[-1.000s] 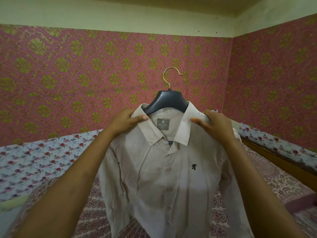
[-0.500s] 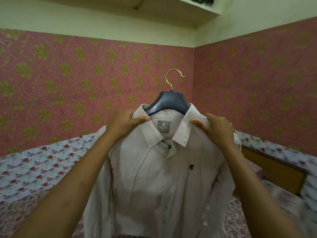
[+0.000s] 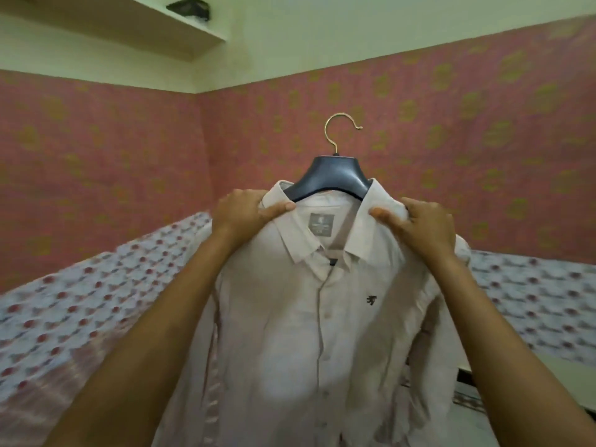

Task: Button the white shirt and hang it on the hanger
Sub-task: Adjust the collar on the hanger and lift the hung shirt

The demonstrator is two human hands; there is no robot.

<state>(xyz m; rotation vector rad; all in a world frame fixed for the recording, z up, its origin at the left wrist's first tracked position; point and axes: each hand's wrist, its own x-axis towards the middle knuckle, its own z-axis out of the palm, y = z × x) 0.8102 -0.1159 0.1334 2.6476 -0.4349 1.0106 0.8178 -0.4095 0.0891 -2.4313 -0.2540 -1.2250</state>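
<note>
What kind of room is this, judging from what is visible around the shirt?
Probably a bedroom in a home: a floral bedsheet spreads along the walls, pink patterned wallpaper covers them, and a high shelf sits near the ceiling.

Plain white shirt (image 3: 290, 333); black emblem (image 3: 371, 299) at 3 o'clock on chest; grey neck label (image 3: 320, 223). Dark slate hanger (image 3: 332, 175), gold hook (image 3: 335, 130). Pink wallpaper (image 3: 96, 156), gold-green medallion pattern. White bedsheet (image 3: 80, 301) at 9 o'clock, red floral print.
</note>
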